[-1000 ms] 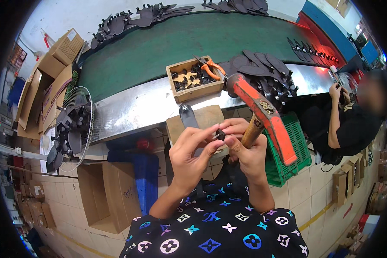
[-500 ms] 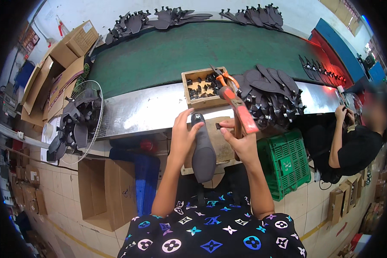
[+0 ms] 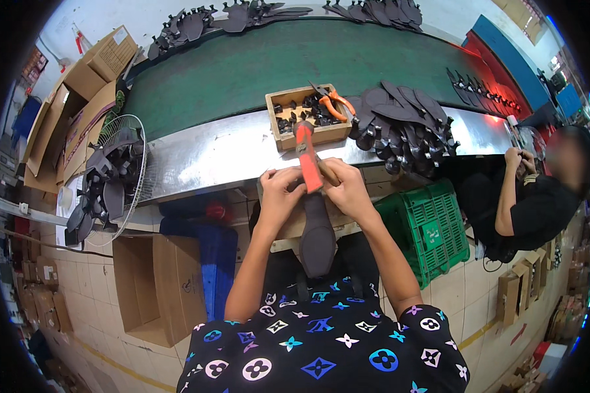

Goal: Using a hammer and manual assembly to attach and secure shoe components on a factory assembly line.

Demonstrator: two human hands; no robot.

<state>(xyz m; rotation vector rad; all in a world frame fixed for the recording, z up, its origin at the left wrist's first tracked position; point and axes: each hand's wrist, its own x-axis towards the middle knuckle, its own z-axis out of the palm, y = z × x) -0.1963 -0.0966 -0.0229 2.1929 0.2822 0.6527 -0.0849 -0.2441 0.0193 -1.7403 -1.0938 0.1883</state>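
Observation:
A dark grey shoe sole (image 3: 318, 243) lies lengthwise in front of me, its wide end toward my body. My left hand (image 3: 282, 202) is closed at the sole's far, narrow end from the left. My right hand (image 3: 349, 194) is closed round the wooden handle of a hammer with a red head (image 3: 309, 160). That head hangs over the sole's far end and hides it, along with some of my fingertips. Just beyond stands a wooden box (image 3: 284, 141) of small black pieces, with orange-handled pliers (image 3: 336, 107) resting on its edge.
Many dark soles (image 3: 410, 121) are piled right of the box on the metal edge of a green conveyor (image 3: 236, 82). A green crate (image 3: 432, 229) stands below. At left are a wire fan guard (image 3: 137, 170) holding soles and an open carton (image 3: 170, 288). A co-worker (image 3: 537, 196) sits at right.
My right hand has moved left with the hammer, bringing its head over the sole's far end. The small black piece that was in my right fingertips is now out of sight.

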